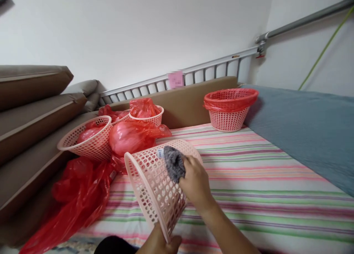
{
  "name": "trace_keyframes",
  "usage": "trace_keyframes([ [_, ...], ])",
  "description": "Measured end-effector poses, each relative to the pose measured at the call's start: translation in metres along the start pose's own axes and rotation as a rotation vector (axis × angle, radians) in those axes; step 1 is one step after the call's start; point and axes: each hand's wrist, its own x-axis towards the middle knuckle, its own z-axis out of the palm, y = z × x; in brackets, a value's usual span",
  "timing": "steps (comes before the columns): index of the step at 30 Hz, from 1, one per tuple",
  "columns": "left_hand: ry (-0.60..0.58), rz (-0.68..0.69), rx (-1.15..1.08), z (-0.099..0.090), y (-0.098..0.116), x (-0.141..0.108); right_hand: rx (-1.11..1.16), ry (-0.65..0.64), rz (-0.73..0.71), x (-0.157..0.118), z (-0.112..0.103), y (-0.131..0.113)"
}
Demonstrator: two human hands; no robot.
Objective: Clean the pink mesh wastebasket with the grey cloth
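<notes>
Left hand (162,244) grips the tilted basket (155,184) by its rim; right hand (196,184) fingers pinch a grey cloth (174,163) against its outside.

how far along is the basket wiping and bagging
Done: one basket by the headboard already wears a red bag. In hand: the left hand tilts a bare pink basket while the right hand presses a grey cloth on it. Left: two unlined baskets and loose red bags.

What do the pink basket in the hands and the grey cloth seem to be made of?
Pink basket: probably moulded plastic, matt, judging by its even lattice of holes and smooth rim. Grey cloth: apparently soft, fuzzy fabric, perhaps microfibre; its surface looks napped and dull.
</notes>
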Motion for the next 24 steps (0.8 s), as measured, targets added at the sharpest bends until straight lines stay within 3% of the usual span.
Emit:
trace_keyframes([
  [4, -0.016, -0.153, 0.177, 0.002, 0.021, -0.008, -0.158, 0.019, 0.173, 0.018, 0.004, 0.04],
  [7, -0.031, -0.204, 0.195, 0.003, 0.022, -0.011, -0.217, 0.004, 0.285, 0.025, 0.003, 0.062],
  [12, -0.078, -0.131, 0.062, -0.001, -0.004, -0.014, -0.186, -0.036, 0.449, 0.031, 0.001, 0.09],
  [15, -0.088, -0.093, -0.139, -0.005, 0.002, -0.012, -0.14, -0.101, 0.545, 0.033, 0.001, 0.099],
  [18, 0.08, -0.036, -0.349, -0.011, 0.028, -0.003, -0.137, -0.101, 0.496, 0.032, 0.0, 0.092],
  [21, 0.271, -0.016, -0.426, -0.014, 0.048, 0.006, -0.141, -0.066, 0.325, 0.027, 0.0, 0.067],
  [24, 0.279, -0.016, -0.432, -0.011, 0.049, 0.012, -0.104, -0.035, 0.144, 0.016, 0.002, 0.034],
])
